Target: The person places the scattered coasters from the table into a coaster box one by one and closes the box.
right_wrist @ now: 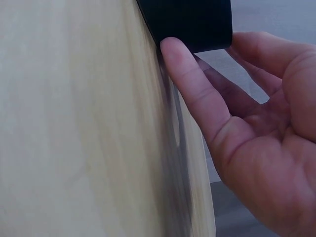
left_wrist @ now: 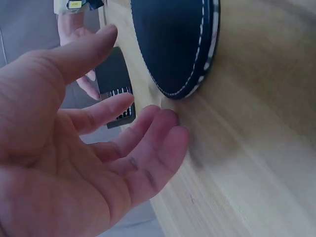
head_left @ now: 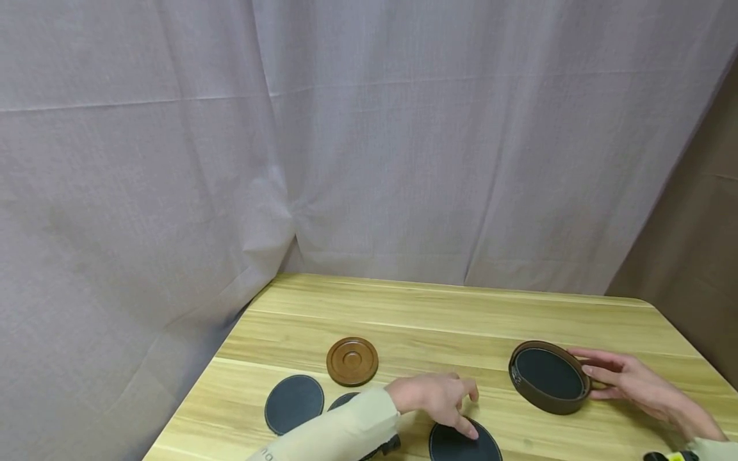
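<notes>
My left hand reaches low over a round black coaster with pale edge stitching. In the head view its thumb overlaps that coaster. The left wrist view shows the fingers loosely bent and apart, just beside the coaster's rim, with nothing between them. At the right, my right hand grips the side of a round dark brown coaster holder between thumb and fingers. A black coaster lies inside it. One fingertip sits at the holder's lower edge, close to the tabletop.
Left of my left hand lie a brown wooden coaster with ring grooves and a dark round coaster. Another dark coaster is partly hidden behind my left sleeve. Grey cloth hangs behind the wooden table.
</notes>
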{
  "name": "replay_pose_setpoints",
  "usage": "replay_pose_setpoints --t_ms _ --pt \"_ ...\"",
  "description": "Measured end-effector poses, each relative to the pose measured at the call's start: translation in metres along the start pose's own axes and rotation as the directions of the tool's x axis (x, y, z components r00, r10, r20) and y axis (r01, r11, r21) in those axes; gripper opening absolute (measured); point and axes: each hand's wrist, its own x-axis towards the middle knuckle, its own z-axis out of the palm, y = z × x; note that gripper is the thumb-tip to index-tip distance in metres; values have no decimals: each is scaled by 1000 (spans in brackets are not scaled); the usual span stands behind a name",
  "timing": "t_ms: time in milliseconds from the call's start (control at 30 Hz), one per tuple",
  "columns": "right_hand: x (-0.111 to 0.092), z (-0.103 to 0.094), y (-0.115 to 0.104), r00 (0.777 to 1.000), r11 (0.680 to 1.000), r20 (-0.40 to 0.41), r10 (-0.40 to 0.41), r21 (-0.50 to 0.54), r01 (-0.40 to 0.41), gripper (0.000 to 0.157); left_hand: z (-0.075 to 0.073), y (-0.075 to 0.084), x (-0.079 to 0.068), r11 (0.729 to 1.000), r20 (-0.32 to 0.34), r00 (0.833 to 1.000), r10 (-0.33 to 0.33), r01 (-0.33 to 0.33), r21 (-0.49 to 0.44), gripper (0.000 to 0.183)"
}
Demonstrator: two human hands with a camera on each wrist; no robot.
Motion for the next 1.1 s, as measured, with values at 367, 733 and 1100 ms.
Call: replay_pose_setpoints --t_ms 367,733,1100 --pt "-2 0 1 1000 1000 8 -20 5 20 48 2 10 -7 995 86 996 -11 3 95 59" --pt "-1 -4 1 1000 999 -9 6 -46 -6 48 6 8 3 999 100 995 5 -8 35 49" --pt "-2 -2 0 999 1000 36 -18 1 18 50 0 1 13 994 108 989 102 -106 30 31"
